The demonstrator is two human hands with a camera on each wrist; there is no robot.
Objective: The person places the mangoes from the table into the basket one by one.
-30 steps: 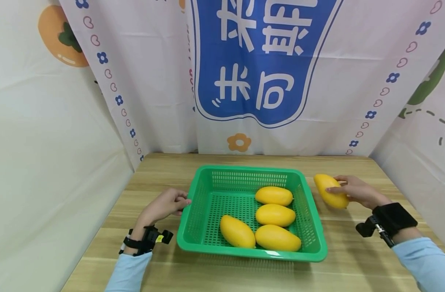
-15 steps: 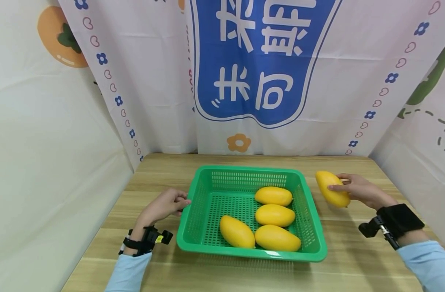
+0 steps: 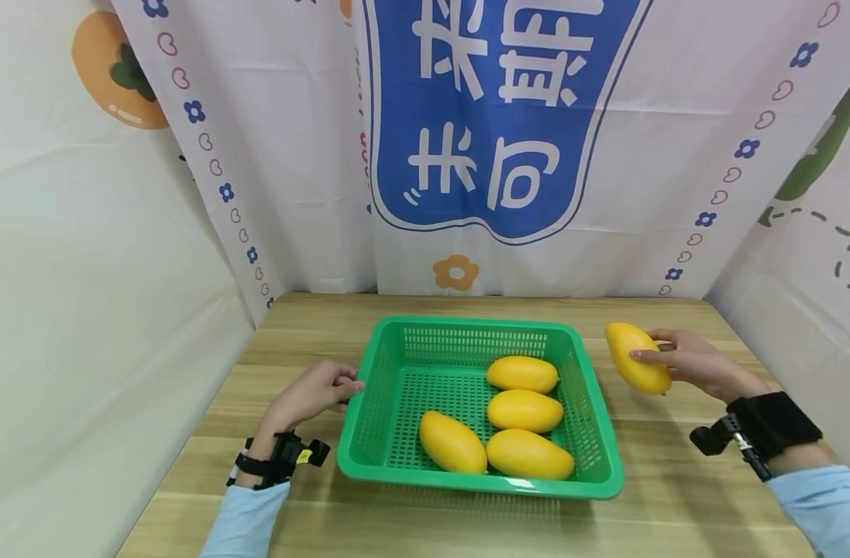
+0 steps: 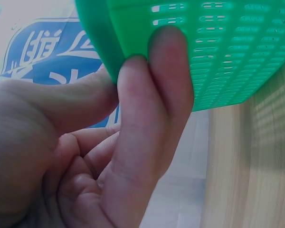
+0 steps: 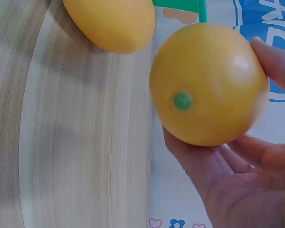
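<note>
A green plastic basket (image 3: pixel 358 434) with slotted walls stands on the wooden table. Several yellow mangoes lie inside it, one (image 3: pixel 454 443) near the front wall and others along the right half. My left hand (image 3: pixel 323 390) pinches the basket's left rim; in the left wrist view the thumb is at the rim and two fingers (image 4: pixel 142 95) press the outer wall. To the basket's right, my right hand (image 3: pixel 700 362) holds a mango (image 3: pixel 634 360) between thumb and fingers. Its green stem end faces the right wrist camera.
The wooden table (image 3: pixel 299 325) runs back to a printed cloth (image 3: pixel 313 194) hung behind it, with cloth on both sides too. In the right wrist view another mango (image 5: pixel 114 21) shows at the top edge, beside a green strip of basket (image 5: pixel 180 4).
My right hand has moved slightly right and toward the back, with the mango in it. The left hand and the basket stay where they were.
</note>
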